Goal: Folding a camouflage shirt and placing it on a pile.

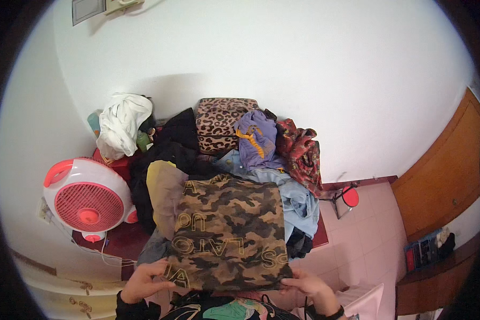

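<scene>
A camouflage cloth garment (232,228) with outlined letters lies spread in front of me, a rough rectangle over the heap of clothes. My left hand (146,280) pinches its near left corner between thumb and fingers. At the near right corner, my right hand (308,284) grips the cloth's edge the same way. Beyond and beside the garment are a grey and yellow cloth (166,196), black clothing (144,180), light blue denim (300,200), a purple garment with orange trim (258,140) and a red patterned cloth (300,148).
A pink and white box fan (89,200) stands at the left, its cables hanging below. Against the wall sit a leopard-print bag (218,124) and a white cloth (124,124). To the right are a small red round stool (350,197), a wooden door (444,172) and a brown cabinet (436,284).
</scene>
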The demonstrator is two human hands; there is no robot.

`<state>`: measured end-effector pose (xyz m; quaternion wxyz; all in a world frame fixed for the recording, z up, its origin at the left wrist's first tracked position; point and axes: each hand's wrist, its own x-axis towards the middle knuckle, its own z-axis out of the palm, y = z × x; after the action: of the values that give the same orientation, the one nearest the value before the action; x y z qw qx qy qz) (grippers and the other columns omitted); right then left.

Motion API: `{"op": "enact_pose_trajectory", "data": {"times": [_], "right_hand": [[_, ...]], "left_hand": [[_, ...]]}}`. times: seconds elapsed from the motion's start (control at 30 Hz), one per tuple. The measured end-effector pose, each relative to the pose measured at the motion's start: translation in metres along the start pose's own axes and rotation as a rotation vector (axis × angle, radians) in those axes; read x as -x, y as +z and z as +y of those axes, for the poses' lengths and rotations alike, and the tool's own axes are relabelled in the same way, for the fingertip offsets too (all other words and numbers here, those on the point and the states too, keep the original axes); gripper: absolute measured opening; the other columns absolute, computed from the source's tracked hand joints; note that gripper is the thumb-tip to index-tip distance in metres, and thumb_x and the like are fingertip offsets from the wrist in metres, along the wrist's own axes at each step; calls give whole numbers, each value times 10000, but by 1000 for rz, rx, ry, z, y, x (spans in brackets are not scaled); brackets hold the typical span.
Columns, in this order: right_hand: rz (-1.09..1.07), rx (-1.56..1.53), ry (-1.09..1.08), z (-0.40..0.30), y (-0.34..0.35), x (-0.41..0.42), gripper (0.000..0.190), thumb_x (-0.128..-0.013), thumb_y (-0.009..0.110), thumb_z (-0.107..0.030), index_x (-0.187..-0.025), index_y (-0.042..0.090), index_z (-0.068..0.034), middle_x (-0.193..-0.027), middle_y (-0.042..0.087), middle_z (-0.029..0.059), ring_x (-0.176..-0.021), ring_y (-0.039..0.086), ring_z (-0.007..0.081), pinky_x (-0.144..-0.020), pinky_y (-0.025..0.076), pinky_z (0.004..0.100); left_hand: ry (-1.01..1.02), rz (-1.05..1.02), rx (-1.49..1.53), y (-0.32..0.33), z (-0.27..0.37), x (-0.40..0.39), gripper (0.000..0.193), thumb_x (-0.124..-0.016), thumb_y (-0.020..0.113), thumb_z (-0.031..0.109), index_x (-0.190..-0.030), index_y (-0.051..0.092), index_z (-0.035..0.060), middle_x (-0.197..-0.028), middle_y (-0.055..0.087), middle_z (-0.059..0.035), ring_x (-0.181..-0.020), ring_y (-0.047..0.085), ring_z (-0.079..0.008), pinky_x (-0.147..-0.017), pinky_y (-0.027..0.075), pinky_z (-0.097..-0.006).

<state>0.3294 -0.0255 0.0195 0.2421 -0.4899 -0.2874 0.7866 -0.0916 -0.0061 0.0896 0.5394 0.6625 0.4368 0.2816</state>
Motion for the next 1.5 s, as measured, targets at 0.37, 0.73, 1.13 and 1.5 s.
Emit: {"op": "enact_pose_trajectory", "data": {"times": [0.37,0.73,1.13,1.5], "right_hand": [[109,68,81,0,14,28,266,-860,547,-17,-1112,514,62,-845,639,113,-669,630,178,-627,530,260],[29,271,-150,-116,34,38,367,-862,572,-74,-1189,472,59,-740,639,140,-695,654,185,-630,539,272],[273,225,-211,-185,-20,-142,425,-799,669,-305,-1031,555,32,-863,625,131,-660,615,197,-566,525,297],[571,787,-660,-177,-40,-178,344,-702,693,-288,-665,577,34,-600,549,192,-560,575,264,-538,424,375]], "left_hand": [[-187,-98,73,4,-24,23,287,-707,751,186,-965,683,80,-1159,565,-122,-1114,456,-255,-964,322,-369],[-367,107,229,-36,59,-25,162,-784,655,82,-922,658,-3,-759,602,27,-713,513,-51,-691,419,-216],[-468,386,329,-75,-42,-215,380,-830,617,368,-1003,615,29,-810,590,-33,-667,523,-89,-583,398,-215],[-106,545,-246,-85,-117,-220,295,-717,719,248,-689,619,-28,-580,572,-79,-546,558,-156,-488,411,-323]]}}
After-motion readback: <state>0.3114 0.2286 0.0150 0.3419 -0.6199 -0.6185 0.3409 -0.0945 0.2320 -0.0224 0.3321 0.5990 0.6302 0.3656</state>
